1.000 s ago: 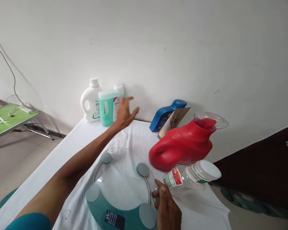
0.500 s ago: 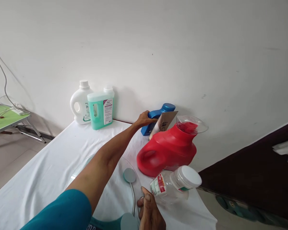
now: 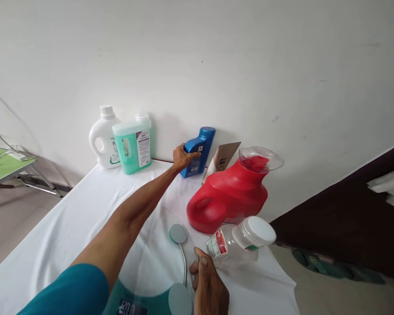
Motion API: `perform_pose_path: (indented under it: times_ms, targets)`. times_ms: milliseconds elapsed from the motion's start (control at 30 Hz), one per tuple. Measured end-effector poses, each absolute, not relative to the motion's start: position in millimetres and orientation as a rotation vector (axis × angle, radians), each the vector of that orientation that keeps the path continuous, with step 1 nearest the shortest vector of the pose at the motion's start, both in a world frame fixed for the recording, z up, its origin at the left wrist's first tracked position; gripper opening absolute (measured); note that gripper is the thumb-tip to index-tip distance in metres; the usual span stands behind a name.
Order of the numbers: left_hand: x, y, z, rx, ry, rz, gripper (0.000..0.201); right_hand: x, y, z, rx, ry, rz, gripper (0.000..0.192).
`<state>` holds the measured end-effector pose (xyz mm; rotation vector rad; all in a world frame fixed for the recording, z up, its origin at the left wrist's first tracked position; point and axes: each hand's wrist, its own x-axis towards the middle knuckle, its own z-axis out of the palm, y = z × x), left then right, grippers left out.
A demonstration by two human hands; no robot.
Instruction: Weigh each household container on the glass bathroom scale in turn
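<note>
The left hand (image 3: 181, 156) is stretched out to the blue bottle (image 3: 197, 152), fingers curled around its near side and thumb across its face, so it has a real grip on it. The bottle stands tilted against the wall, just left of the red detergent jug (image 3: 230, 197), which serves as the landmark here. To lift it cleanly, the grip would do better lower on the body than at the neck, and the bottle should come up and away from the wall before it swings toward the person, since a brown paper pouch (image 3: 222, 157) leans just between it and the red jug and would tip at a nudge.

The right hand (image 3: 209, 289) sits in front of the red jug, resting half-closed on the rim of the round glass bathroom scale (image 3: 157, 262); it grasps nothing that I can see beyond that edge. Keeping it there steadies the scale.

Containers: the red jug lies on its side with a clear cap (image 3: 261, 158) over its spout; its wall is opaque, so the fill cannot be told. Just in front of it lies a clear plastic jar (image 3: 237, 245) with a white lid, which looks empty. Well to the left of the red jug, against the wall, stand a translucent green bottle (image 3: 132, 148) (nearly full of green liquid) and, touching it, a white jug (image 3: 102, 139) with a handle. All rest on the white tablecloth (image 3: 59, 245).
</note>
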<state>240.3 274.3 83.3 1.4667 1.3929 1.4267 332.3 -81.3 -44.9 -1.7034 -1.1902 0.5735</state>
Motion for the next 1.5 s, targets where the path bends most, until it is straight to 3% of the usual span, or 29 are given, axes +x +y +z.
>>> perform_pose_path:
  times_ms: [167,367,667,1067,1233,1500]
  targets:
    - [156.4,232.2,107.2,1.457,1.33,1.558,0.048,329.5,-73.9,-30.1,-1.646,-1.162,0.661,0.08]
    - [71.0,110.0,147.3,1.43,1.187,1.551,0.057,327.8,-64.4,-29.7,-1.587,-1.264,0.589,0.087]
    - [45.5,-23.5,138.4,1.347,1.104,1.407,0.061,327.4,-60.2,-21.1,-1.577,-1.304,0.615,0.076]
    - [52.0,-41.7,105.7,1.44,1.115,1.314,0.057,325.9,-60.8,-20.5,-1.584,-1.327,0.596,0.066]
    - [47.7,-43.6,105.3,1.559,1.151,1.25,0.059,327.8,-58.5,-25.7,-1.581,-1.36,0.571,0.07]
    - [17.8,-21.3,70.7,1.4,0.999,1.374,0.088,329.2,-56.0,-29.1,-1.585,-1.418,0.511,0.076]
